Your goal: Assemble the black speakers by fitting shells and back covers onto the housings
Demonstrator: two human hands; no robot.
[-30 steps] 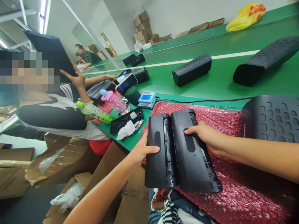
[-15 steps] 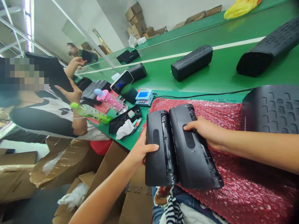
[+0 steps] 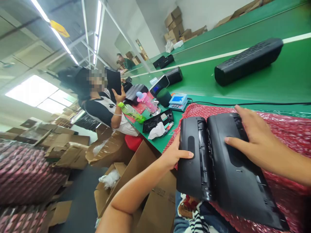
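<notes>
Two long black plastic shells lie side by side before me, their clip-lined edges showing. My left hand (image 3: pixel 178 153) grips the left shell (image 3: pixel 190 174) at its outer side, thumb on its face by the oval recess. Over the right shell (image 3: pixel 238 187), which is tilted and nearer to me, my right hand (image 3: pixel 255 136) has its fingers stretched apart; the thumb touches or hovers just over the face. Red bubble wrap (image 3: pixel 282 129) spreads beneath and behind the shells, over the green table edge and my lap.
Beyond, a black speaker (image 3: pixel 247 61) lies on the green belt (image 3: pixel 201 84). At the left stand a blue device with a screen (image 3: pixel 178 102), a pink-topped bottle (image 3: pixel 148 103), a green bottle (image 3: pixel 132 113) and a black panel (image 3: pixel 157 121). A co-worker (image 3: pixel 104 106) sits further left, beside cardboard boxes (image 3: pixel 109 149).
My view has swung left, so things appear further right. My right hand's fingers have straightened and spread, and the right shell has come closer and tilted. My left hand keeps its grip.
</notes>
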